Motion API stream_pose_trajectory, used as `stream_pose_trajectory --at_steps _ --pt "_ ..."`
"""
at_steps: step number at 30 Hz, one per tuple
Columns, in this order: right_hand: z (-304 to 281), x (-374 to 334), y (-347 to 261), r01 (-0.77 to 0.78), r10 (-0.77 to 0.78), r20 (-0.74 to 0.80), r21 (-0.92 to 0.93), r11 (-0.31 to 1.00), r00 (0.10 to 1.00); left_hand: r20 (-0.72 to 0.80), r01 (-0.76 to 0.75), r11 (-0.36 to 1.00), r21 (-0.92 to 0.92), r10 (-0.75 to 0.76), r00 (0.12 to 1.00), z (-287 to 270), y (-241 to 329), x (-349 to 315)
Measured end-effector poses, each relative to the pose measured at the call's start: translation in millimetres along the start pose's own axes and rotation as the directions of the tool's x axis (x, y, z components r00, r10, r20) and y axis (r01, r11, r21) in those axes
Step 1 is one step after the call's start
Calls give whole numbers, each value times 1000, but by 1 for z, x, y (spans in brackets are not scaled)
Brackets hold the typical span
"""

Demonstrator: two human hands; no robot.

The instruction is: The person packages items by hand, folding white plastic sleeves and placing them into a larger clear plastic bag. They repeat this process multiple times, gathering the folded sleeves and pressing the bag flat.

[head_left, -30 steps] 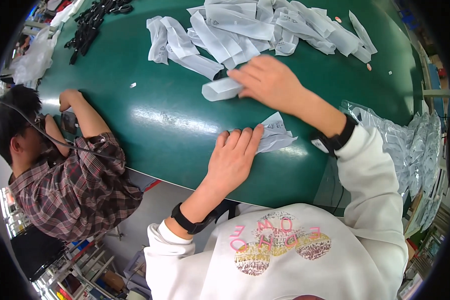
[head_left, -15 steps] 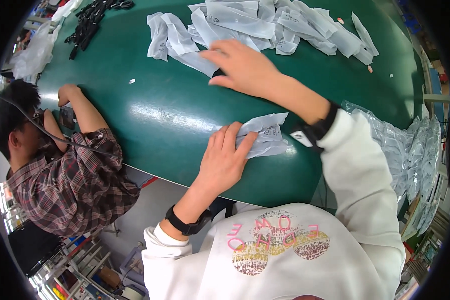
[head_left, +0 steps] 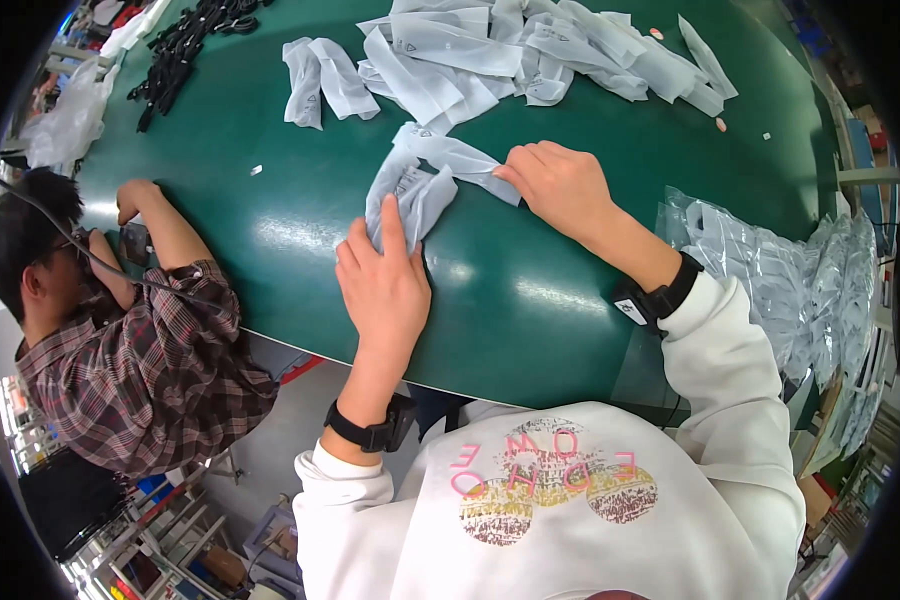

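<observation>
My left hand (head_left: 383, 295) grips a crumpled, translucent white plastic bag (head_left: 432, 203), its index finger stretched along it. Under and beside this bag lies a second, bent white bag (head_left: 392, 175), partly hidden by the first. My right hand (head_left: 562, 192) pinches the right end of a long white bag strip (head_left: 467, 165), which runs back toward the left hand's bags. Whether that strip and the bent bag are one piece, I cannot tell. Beyond the hands, a pile of similar white bags (head_left: 450, 95) is spread over the far side of the green table (head_left: 310, 290).
Bundles of black cables (head_left: 175, 65) lie at the far left. At the left edge sits a person in a plaid shirt (head_left: 140, 370), arms on the table. Clear plastic packs of white bags (head_left: 760, 275) stand at the right. Small scraps, such as an orange bit (head_left: 721, 125), dot the tabletop.
My left hand has moved left and away from me with its bag. My right hand has come back from the pile toward the right, now pinching a bag strip drawn from it.
</observation>
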State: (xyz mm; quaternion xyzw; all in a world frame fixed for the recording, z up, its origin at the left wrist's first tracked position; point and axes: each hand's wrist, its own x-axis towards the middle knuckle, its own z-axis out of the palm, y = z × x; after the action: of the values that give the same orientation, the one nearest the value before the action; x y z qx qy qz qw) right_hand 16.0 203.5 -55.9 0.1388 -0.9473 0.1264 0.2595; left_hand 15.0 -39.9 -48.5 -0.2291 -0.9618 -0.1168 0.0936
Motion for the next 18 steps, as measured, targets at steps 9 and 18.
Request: stream_pose_trajectory --at_steps 9,18 --pt "-82 59 -1 -162 162 125 -14 987 979 -58 -6 1000 30 8 998 14 3 9" --pt "-87 6 -50 -234 212 292 43 971 933 -104 -37 998 40 41 994 26 4 4"
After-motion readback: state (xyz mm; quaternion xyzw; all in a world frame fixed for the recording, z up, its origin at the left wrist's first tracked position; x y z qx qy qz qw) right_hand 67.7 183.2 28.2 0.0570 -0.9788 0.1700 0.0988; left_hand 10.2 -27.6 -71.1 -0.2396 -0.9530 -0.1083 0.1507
